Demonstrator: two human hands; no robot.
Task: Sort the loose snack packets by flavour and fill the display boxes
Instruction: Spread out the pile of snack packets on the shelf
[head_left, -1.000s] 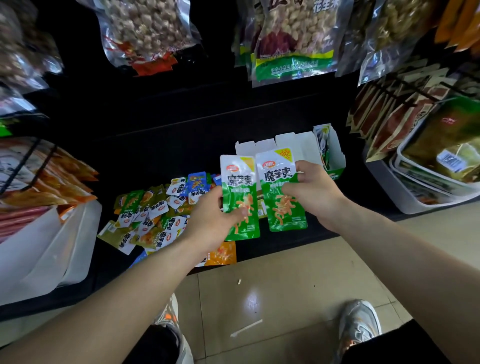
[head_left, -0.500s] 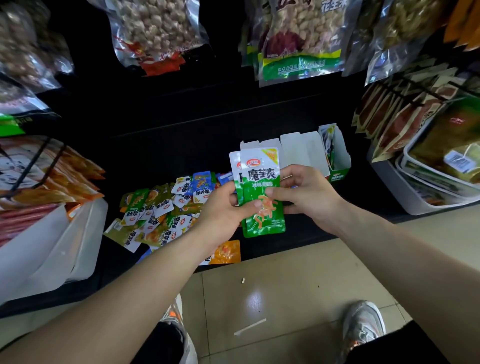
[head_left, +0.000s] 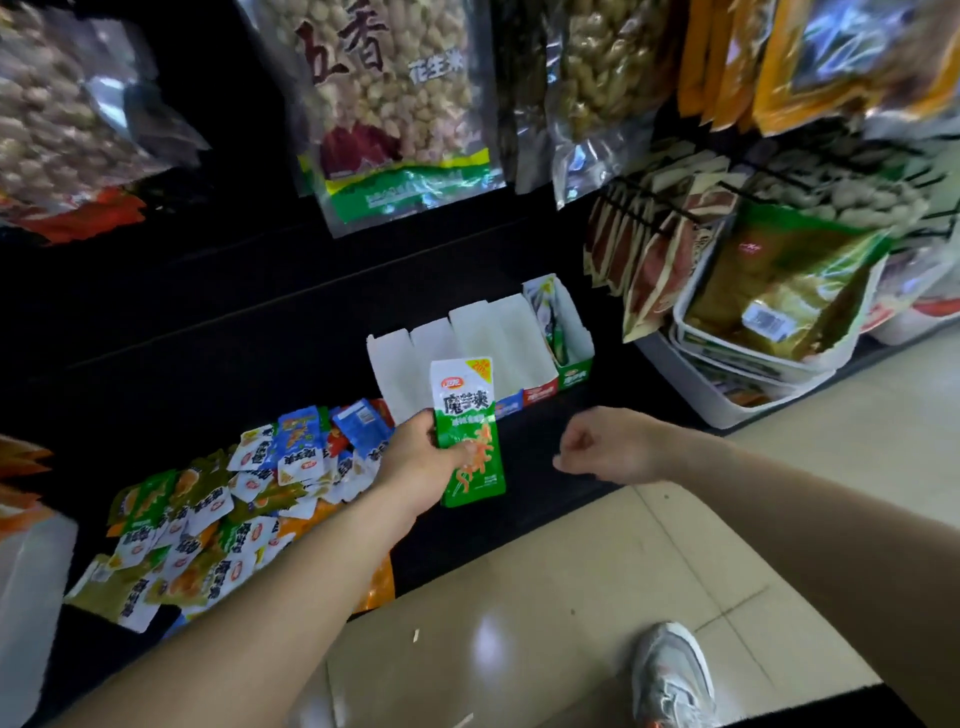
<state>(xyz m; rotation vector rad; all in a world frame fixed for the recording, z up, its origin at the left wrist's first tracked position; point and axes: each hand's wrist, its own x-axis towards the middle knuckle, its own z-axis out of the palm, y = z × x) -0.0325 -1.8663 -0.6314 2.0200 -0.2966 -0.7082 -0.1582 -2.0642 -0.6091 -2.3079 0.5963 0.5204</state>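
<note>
The left hand (head_left: 415, 467) grips a green snack packet (head_left: 467, 415) by its left edge, thumb over the front and fingers behind, holding it upright with the white top uppermost; whether another packet sits behind it I cannot tell. The right hand (head_left: 602, 447) hangs to the right of the packet, apart from it, its fingers curled into a loose fist with nothing in them. The two hands are not touching each other.

Just beyond the packet a row of display boxes (head_left: 467, 338) stands on the black shelf (head_left: 208, 364), their white insides facing up. The green-fronted box (head_left: 575, 371) at the right end has a few packets (head_left: 553, 322) standing in it. To the left of the left forearm lies the loose pile of packets (head_left: 223, 499), green, blue, orange and white mixed together.

Large bags of peanuts (head_left: 395, 104) hang above. White tubs (head_left: 727, 405) of other snacks sit at the right, and one grey shoe (head_left: 670, 670) rests on the tiled floor (head_left: 571, 571)
</note>
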